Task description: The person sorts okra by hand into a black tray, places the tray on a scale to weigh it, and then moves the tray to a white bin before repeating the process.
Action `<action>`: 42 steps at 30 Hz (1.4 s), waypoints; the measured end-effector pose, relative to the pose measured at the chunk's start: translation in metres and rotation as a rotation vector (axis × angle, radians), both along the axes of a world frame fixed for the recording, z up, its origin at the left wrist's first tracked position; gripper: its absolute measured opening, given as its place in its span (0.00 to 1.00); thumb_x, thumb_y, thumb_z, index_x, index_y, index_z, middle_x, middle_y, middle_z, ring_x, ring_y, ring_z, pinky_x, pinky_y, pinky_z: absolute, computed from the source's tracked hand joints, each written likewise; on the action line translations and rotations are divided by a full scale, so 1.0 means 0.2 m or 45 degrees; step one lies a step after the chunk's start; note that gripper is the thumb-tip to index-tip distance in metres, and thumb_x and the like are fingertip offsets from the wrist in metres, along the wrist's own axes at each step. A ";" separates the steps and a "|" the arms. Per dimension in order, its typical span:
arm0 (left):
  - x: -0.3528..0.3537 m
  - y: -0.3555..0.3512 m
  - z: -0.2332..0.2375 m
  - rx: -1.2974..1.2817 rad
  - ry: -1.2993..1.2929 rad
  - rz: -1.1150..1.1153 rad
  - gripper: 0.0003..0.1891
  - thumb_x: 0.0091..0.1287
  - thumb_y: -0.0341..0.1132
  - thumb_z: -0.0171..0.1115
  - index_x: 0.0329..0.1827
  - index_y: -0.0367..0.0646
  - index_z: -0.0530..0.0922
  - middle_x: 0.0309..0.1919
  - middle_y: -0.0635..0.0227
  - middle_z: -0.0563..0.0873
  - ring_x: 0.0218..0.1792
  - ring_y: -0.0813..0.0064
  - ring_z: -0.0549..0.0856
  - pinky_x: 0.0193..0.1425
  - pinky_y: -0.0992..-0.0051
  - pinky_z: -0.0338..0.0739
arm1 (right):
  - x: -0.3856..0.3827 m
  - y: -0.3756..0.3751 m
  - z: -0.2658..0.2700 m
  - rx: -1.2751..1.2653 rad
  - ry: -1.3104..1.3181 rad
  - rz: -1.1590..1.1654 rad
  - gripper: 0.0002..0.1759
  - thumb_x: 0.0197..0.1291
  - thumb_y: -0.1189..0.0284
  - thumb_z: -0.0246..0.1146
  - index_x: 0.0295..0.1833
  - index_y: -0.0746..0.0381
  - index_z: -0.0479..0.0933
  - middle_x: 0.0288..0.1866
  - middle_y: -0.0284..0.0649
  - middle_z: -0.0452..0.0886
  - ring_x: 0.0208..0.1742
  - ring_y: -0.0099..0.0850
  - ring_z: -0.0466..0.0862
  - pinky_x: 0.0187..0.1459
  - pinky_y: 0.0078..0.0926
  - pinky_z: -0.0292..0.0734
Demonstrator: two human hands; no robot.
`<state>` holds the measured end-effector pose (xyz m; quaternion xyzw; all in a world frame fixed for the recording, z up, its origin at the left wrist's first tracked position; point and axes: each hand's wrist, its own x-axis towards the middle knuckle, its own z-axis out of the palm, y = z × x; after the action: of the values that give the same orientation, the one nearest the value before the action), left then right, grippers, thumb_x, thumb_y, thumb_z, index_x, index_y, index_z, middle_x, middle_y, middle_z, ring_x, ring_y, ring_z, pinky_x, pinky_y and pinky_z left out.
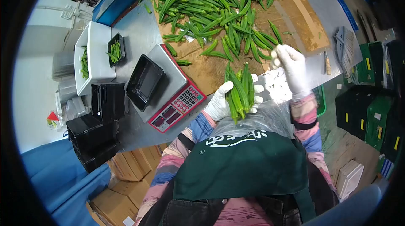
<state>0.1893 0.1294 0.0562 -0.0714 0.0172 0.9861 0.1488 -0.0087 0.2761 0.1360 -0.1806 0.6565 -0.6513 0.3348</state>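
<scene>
My left hand, in a white glove, grips a bunch of green okra pods held upright close to my chest. My right hand, also gloved, is raised to the right of the bunch with its fingers loosely curled near the edge of the okra pile; it seems to hold nothing. A large heap of loose okra is spread over brown cardboard on the metal table. An empty black tray rests on a red and silver weighing scale left of my hands.
A white tub at left holds some okra and a small black tray of okra. Stacks of black trays stand at the table's left edge. A small knife lies at right. Green and black crates and cardboard boxes sit on the floor.
</scene>
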 end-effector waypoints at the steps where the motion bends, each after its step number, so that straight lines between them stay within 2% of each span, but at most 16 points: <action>1: 0.00 -0.01 -0.01 0.043 0.022 -0.016 0.50 0.64 0.57 0.69 0.85 0.51 0.53 0.76 0.46 0.67 0.70 0.40 0.75 0.67 0.37 0.75 | -0.07 0.07 0.01 0.203 0.030 0.147 0.16 0.72 0.64 0.66 0.51 0.68 0.83 0.37 0.35 0.85 0.35 0.20 0.80 0.40 0.22 0.77; 2: 0.00 -0.01 -0.02 0.088 0.045 -0.025 0.51 0.64 0.56 0.69 0.85 0.50 0.52 0.79 0.45 0.64 0.72 0.40 0.73 0.69 0.37 0.73 | -0.06 0.12 -0.01 0.418 0.464 0.167 0.21 0.70 0.62 0.68 0.59 0.68 0.82 0.40 0.37 0.87 0.36 0.23 0.83 0.43 0.25 0.79; 5: 0.00 -0.01 -0.02 0.094 0.048 -0.029 0.49 0.65 0.54 0.69 0.85 0.51 0.53 0.79 0.45 0.64 0.72 0.38 0.72 0.70 0.36 0.71 | -0.07 0.17 -0.01 0.725 0.832 0.122 0.26 0.68 0.61 0.69 0.65 0.64 0.80 0.45 0.39 0.88 0.40 0.25 0.85 0.47 0.26 0.81; 6: -0.01 0.00 -0.02 0.064 0.037 -0.039 0.49 0.64 0.56 0.69 0.84 0.51 0.55 0.77 0.45 0.66 0.71 0.38 0.73 0.69 0.35 0.72 | -0.02 0.13 -0.01 0.467 0.573 0.138 0.26 0.66 0.61 0.70 0.67 0.61 0.80 0.46 0.40 0.87 0.43 0.26 0.85 0.48 0.25 0.81; 9: -0.02 0.01 -0.01 -0.019 -0.018 -0.058 0.49 0.62 0.58 0.70 0.83 0.51 0.58 0.74 0.44 0.71 0.71 0.36 0.73 0.67 0.33 0.73 | 0.15 -0.01 0.02 0.383 0.409 0.286 0.19 0.66 0.65 0.71 0.59 0.63 0.84 0.42 0.36 0.85 0.43 0.25 0.83 0.46 0.23 0.78; 15: 0.05 -0.01 0.01 -0.027 -0.127 0.001 0.48 0.61 0.57 0.71 0.82 0.49 0.61 0.76 0.46 0.68 0.73 0.31 0.68 0.70 0.27 0.67 | 0.28 -0.09 0.11 0.199 0.469 0.221 0.10 0.66 0.71 0.69 0.49 0.64 0.84 0.37 0.28 0.79 0.38 0.18 0.75 0.45 0.18 0.71; 21: 0.04 0.00 0.00 -0.060 -0.051 0.015 0.49 0.62 0.60 0.68 0.84 0.53 0.57 0.76 0.47 0.69 0.71 0.36 0.73 0.67 0.35 0.74 | 0.22 -0.04 0.18 -0.113 0.043 0.011 0.11 0.76 0.68 0.59 0.51 0.66 0.78 0.40 0.38 0.85 0.41 0.24 0.84 0.48 0.24 0.79; 23: 0.02 -0.01 0.03 -0.060 0.021 0.012 0.51 0.63 0.61 0.68 0.85 0.54 0.54 0.75 0.48 0.70 0.69 0.38 0.76 0.65 0.38 0.77 | 0.15 0.05 0.20 -0.016 0.027 -0.063 0.09 0.75 0.70 0.61 0.49 0.65 0.80 0.38 0.35 0.86 0.37 0.21 0.83 0.44 0.19 0.79; 26: 0.06 -0.12 0.11 -0.170 -0.021 0.166 0.49 0.63 0.61 0.69 0.83 0.53 0.57 0.73 0.47 0.72 0.66 0.39 0.79 0.59 0.40 0.82 | -0.05 0.29 0.14 0.398 0.053 0.226 0.10 0.73 0.69 0.64 0.47 0.66 0.82 0.36 0.33 0.84 0.38 0.19 0.81 0.43 0.20 0.77; 29: 0.17 -0.34 0.25 -0.288 0.102 0.415 0.44 0.63 0.60 0.71 0.77 0.51 0.63 0.68 0.49 0.76 0.61 0.41 0.82 0.56 0.42 0.85 | -0.15 0.53 -0.05 0.881 0.761 0.206 0.18 0.70 0.66 0.67 0.57 0.69 0.82 0.43 0.39 0.88 0.42 0.25 0.84 0.47 0.26 0.80; 31: 0.30 -0.53 0.32 -0.367 0.176 0.652 0.44 0.64 0.60 0.70 0.77 0.50 0.62 0.63 0.52 0.78 0.57 0.45 0.83 0.55 0.42 0.86 | -0.21 0.60 -0.14 0.772 0.480 0.073 0.20 0.69 0.66 0.68 0.58 0.69 0.83 0.44 0.41 0.89 0.42 0.26 0.85 0.47 0.27 0.80; 33: 0.47 -0.77 0.42 -0.798 0.140 0.808 0.43 0.65 0.57 0.70 0.78 0.49 0.62 0.59 0.54 0.79 0.57 0.49 0.82 0.57 0.45 0.85 | -0.26 0.61 -0.26 0.751 0.359 -0.006 0.20 0.68 0.65 0.68 0.57 0.68 0.83 0.43 0.43 0.89 0.43 0.27 0.86 0.47 0.27 0.80; 36: 0.72 -1.01 0.58 -1.302 -0.215 0.861 0.43 0.66 0.53 0.69 0.79 0.45 0.61 0.69 0.47 0.75 0.62 0.51 0.82 0.59 0.51 0.85 | -0.36 0.54 -0.47 0.822 0.442 -0.044 0.19 0.67 0.62 0.68 0.54 0.66 0.86 0.39 0.46 0.89 0.45 0.32 0.89 0.49 0.29 0.82; 40: 0.86 -1.20 0.54 -2.112 -0.828 0.493 0.36 0.68 0.42 0.70 0.77 0.39 0.67 0.65 0.53 0.82 0.62 0.61 0.83 0.63 0.64 0.81 | -0.46 0.28 -0.78 0.764 1.046 -0.160 0.19 0.65 0.66 0.69 0.58 0.62 0.84 0.51 0.48 0.89 0.49 0.43 0.89 0.55 0.33 0.81; 41: 0.86 -1.21 0.49 -2.376 -1.016 0.289 0.35 0.67 0.39 0.71 0.75 0.38 0.70 0.63 0.55 0.84 0.62 0.62 0.84 0.64 0.65 0.80 | -0.48 0.18 -0.78 0.867 0.879 -0.180 0.20 0.63 0.63 0.69 0.59 0.57 0.85 0.60 0.48 0.84 0.60 0.46 0.84 0.63 0.39 0.77; 42: 0.84 -1.15 0.38 -2.631 -0.855 0.418 0.34 0.63 0.36 0.74 0.72 0.36 0.74 0.61 0.53 0.84 0.61 0.61 0.84 0.67 0.66 0.77 | -0.49 0.10 -0.83 0.941 1.015 -0.204 0.21 0.62 0.63 0.69 0.60 0.56 0.85 0.63 0.47 0.83 0.63 0.46 0.82 0.64 0.40 0.77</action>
<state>0.3566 -0.0998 0.1317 -0.4277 0.7837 0.4344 -0.1188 -0.1074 0.2960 -0.0302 -0.2332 0.9293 -0.2818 0.0508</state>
